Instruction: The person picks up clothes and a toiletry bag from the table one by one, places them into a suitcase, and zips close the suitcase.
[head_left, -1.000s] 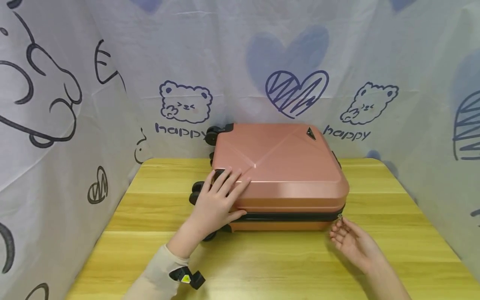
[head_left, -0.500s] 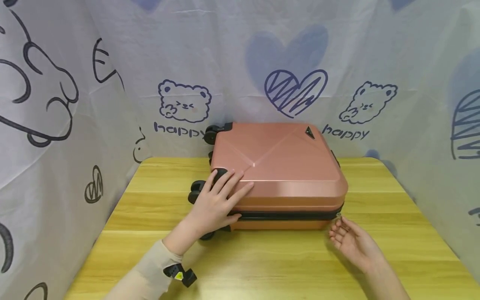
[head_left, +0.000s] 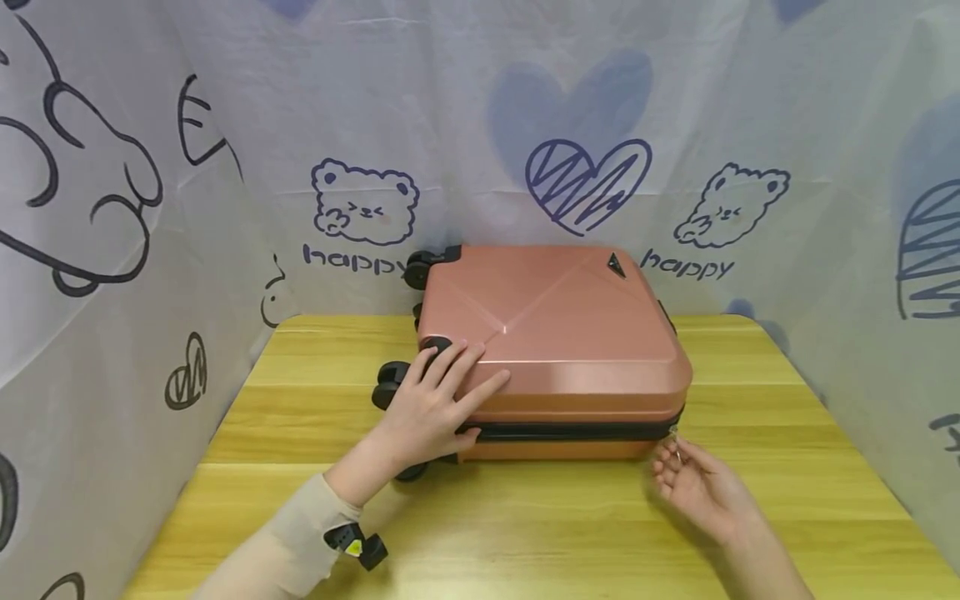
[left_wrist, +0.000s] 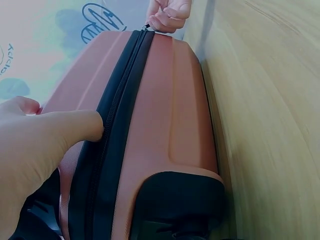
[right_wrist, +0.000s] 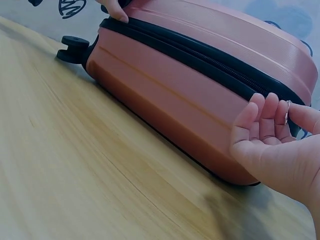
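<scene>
A pink hard-shell suitcase (head_left: 555, 308) lies flat on the table, its wheels to the left. Along its front side runs a black zipper (head_left: 570, 431), closed where it shows. My left hand (head_left: 427, 412) rests on the near left corner, fingers spread over the shell; in the left wrist view its thumb (left_wrist: 75, 127) touches the zipper band. At the near right corner my right hand (head_left: 705, 492) pinches the metal zipper pull (right_wrist: 287, 112) between thumb and index finger, the other fingers curled. The suitcase's far side is hidden.
The wooden table (head_left: 525, 533) extends in front of the suitcase and to both sides. Black wheels (head_left: 390, 383) jut out on the left. A white printed cloth (head_left: 480, 108) hangs behind and along both sides. A small black device (head_left: 356, 546) is strapped to the left wrist.
The left hand's index finger has spread slightly rightward along the shell. The right hand keeps its pinch on the zipper pull at the corner. The whole head view has shifted a little.
</scene>
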